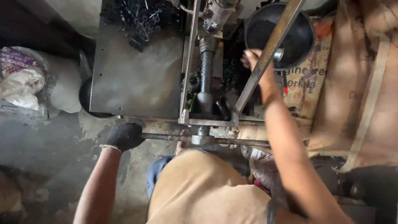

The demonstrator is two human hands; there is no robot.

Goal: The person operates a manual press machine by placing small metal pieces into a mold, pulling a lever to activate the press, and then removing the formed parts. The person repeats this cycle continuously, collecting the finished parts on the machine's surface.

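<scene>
The single head camera looks steeply down from close above the person's lap onto the screw press (206, 83) and floor.

Slanted frame bar (269, 52) across right hand's (253, 62) path.

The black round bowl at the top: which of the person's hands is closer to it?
Right. The right hand reaches up beside the black bowl, close to its rim. The gloved left hand is far below it, gripping the horizontal handle bar.
</scene>
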